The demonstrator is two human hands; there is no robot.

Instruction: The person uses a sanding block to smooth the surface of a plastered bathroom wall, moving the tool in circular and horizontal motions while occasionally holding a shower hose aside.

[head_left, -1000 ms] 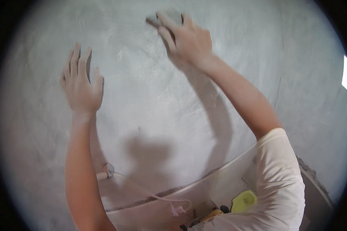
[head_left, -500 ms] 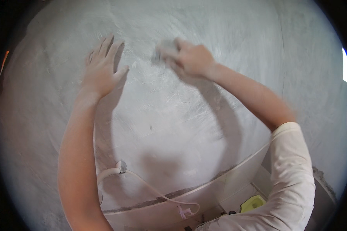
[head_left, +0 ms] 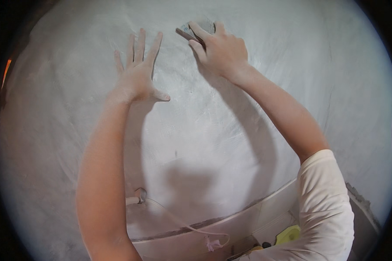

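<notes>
The left hand (head_left: pixel 137 78) lay flat on the pale plastered wall (head_left: pixel 326 87), fingers spread wide, holding nothing. Just beside it, the right hand (head_left: pixel 220 52) pressed a small grey sanding block (head_left: pixel 188 31) against the wall, fingers closed over it.

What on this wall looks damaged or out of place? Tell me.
Nothing is broken. A loose white cord dangles from a hole low in the wall, under the left hand. The right hand presses a sanding block.
</notes>
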